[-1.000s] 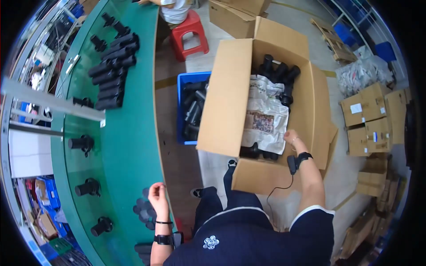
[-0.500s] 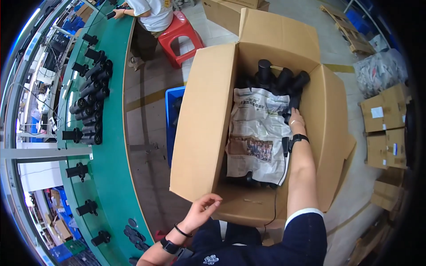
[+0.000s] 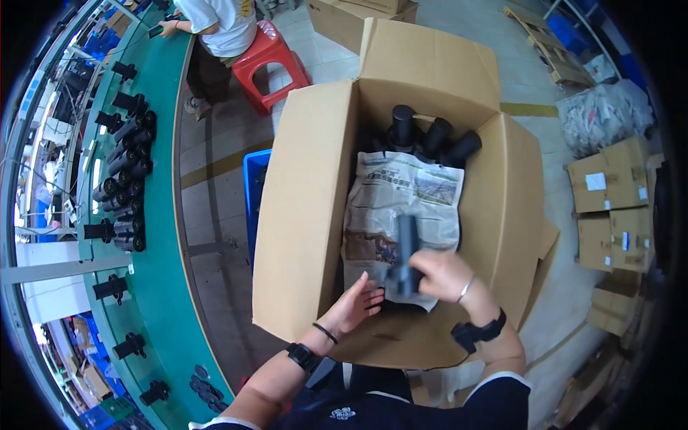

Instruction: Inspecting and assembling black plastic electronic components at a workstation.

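Note:
My right hand [image 3: 446, 276] grips a black cylindrical part with a flange [image 3: 408, 240], smeared by motion, above the open cardboard box [image 3: 301, 208]. Close to the part's lower left side is my left hand [image 3: 352, 304], empty, its fingers apart; I cannot tell whether it touches the part. Beneath them a crumpled newspaper sheet [image 3: 365, 204] lies in the box over its contents. Several more black cylinders [image 3: 403, 127] poke up beyond the paper at the box's far end.
On the left runs a green workbench [image 3: 158, 287] with rows of black cylinders [image 3: 127, 172]. A blue bin [image 3: 252, 193] stands between bench and box. Farther off, a person [image 3: 222, 29] sits on a red stool [image 3: 269, 64]. Stacked cartons [image 3: 609, 179] line the right.
My right hand has come back from the box's far right side toward me, lifting the black part. My left hand has moved up and right over the box. The view has shifted slightly.

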`<state>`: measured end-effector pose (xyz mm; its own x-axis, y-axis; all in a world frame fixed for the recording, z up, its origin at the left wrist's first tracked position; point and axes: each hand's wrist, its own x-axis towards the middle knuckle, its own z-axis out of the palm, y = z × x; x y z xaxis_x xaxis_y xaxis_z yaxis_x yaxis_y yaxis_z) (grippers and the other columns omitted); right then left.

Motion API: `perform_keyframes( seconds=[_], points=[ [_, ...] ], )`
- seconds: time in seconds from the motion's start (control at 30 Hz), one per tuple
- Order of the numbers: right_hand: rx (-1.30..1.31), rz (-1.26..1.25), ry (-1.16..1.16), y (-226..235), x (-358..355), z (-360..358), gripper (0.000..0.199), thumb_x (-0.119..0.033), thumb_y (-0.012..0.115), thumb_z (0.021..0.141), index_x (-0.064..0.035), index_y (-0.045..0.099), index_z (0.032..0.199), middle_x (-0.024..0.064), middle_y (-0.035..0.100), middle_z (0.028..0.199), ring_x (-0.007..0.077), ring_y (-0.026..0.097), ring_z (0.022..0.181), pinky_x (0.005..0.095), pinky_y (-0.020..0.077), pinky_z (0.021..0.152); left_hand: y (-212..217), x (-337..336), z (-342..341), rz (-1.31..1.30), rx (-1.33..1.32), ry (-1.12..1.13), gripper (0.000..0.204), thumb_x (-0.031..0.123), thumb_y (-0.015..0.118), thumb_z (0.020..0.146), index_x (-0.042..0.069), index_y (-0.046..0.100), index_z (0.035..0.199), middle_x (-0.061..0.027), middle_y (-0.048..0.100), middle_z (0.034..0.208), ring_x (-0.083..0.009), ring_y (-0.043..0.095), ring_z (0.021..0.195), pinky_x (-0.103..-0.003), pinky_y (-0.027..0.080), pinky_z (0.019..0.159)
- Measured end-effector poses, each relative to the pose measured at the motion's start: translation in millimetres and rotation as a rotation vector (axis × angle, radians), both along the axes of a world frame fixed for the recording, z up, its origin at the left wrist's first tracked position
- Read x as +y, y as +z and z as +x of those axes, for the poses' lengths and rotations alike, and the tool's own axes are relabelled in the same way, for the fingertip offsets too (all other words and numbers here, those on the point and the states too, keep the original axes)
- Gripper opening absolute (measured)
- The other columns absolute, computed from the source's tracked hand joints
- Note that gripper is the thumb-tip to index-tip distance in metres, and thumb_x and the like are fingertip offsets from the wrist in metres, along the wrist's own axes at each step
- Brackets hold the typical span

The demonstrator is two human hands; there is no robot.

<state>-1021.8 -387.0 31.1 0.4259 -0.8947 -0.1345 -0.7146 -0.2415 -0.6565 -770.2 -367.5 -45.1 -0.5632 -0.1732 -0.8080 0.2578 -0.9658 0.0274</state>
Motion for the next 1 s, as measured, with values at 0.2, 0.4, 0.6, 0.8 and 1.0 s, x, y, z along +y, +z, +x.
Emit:
perform_keyframes(
  seconds=[0.2, 0.4, 0.6, 0.8, 1.0],
  points=[
    [-0.381, 0.418, 0.152, -11.3, -60.4, -2.6, 0.033, -0.018, 0.076, 0.072, -0.0077, 0.066, 0.102, 0.0064, 0.064, 0.09, 0.0179, 0.061, 0.068, 0.0313, 0.0508, 0.065, 1.7, 2.1, 22.2, -0.241, 0.01, -0.036, 0.038, 0.035, 0.059, 0.092, 0.014, 0.05, 0.122, -0.0014, 0.06, 0.108, -0.0113, 0.06, 0.091, -0.029, 0.051, 0.077],
    [0.787, -0.209, -0.849, -143.9, -200.3, -184.8, 0.045, -0.008, 0.051, 0.084, -0.0069, 0.046, 0.129, 0.0178, 0.047, 0.127, 0.0367, 0.048, 0.117, 0.0436, 0.045, 0.095, 24.0, -1.9, 17.7, -0.509, 0.291, -0.13, 0.064, 0.021, 0.072, 0.079, 0.003, 0.042, 0.132, -0.0116, 0.055, 0.126, -0.0242, 0.052, 0.12, -0.04, 0.041, 0.102],
    [1.002, -0.01, -0.691, -147.5, -215.0, -179.5, 0.035, -0.008, 0.048, 0.089, -0.0111, 0.051, 0.124, 0.0112, 0.048, 0.124, 0.0303, 0.047, 0.119, 0.0397, 0.0473, 0.094, 28.6, -10.2, 18.2, -0.499, 0.236, -0.142, 0.068, 0.025, 0.075, 0.076, 0.004, 0.041, 0.131, -0.0123, 0.055, 0.124, -0.025, 0.053, 0.117, -0.038, 0.04, 0.102],
    [0.74, -0.21, -0.577, -11.9, -154.4, -123.9, 0.039, -0.001, 0.071, 0.065, -0.0066, 0.057, 0.101, 0.0137, 0.05, 0.11, 0.0327, 0.052, 0.106, 0.0416, 0.0482, 0.086, 37.3, -22.2, 7.1, -1.013, 0.021, -0.32, 0.085, 0.022, 0.082, 0.069, 0.006, 0.035, 0.139, -0.0097, 0.058, 0.119, -0.022, 0.051, 0.118, -0.039, 0.034, 0.105],
    [0.146, 0.178, 0.263, 45.3, -90.3, -17.8, 0.044, -0.012, 0.075, 0.058, -0.0054, 0.055, 0.097, 0.0141, 0.059, 0.093, 0.0351, 0.058, 0.09, 0.0434, 0.0466, 0.078, 64.3, -43.8, -9.7, -1.509, 0.058, -0.762, 0.071, 0.044, 0.084, 0.061, 0.009, 0.062, 0.119, -0.0269, -0.019, 0.151, -0.0386, -0.024, 0.138, -0.049, 0.002, 0.113]
  ],
)
